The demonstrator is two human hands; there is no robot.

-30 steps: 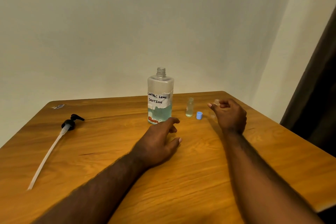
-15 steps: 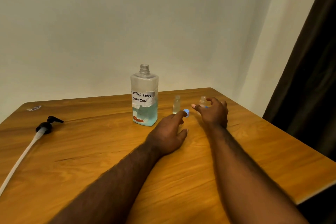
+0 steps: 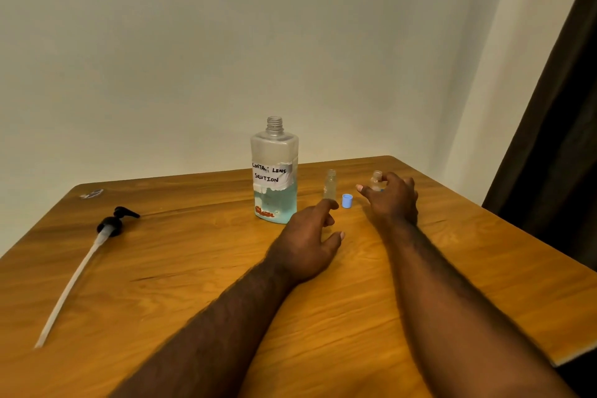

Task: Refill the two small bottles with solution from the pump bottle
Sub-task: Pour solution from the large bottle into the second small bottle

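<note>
Reaching forward over the wooden table (image 3: 181,271) with the left hand (image 3: 308,237), fingers loose and spread, holding nothing, forefinger aimed at the blue cap (image 3: 347,201) just beyond. Curling the right hand (image 3: 392,203) round the second small bottle (image 3: 376,178), uncapped; hard to tell whether set on the wood or lifted clear. Beside the cap, the first small bottle (image 3: 330,186), upright and uncapped, then the pump bottle (image 3: 274,171), open-necked, about a third full of pale blue solution. Well apart on the left, the pump head (image 3: 117,223), lying flat with its tube. Judged to be readying the small bottles, pouring not yet begun. Next: gripping the pump bottle firmly, tipping slowly, lining its wide neck up with a narrow mouth.
</note>
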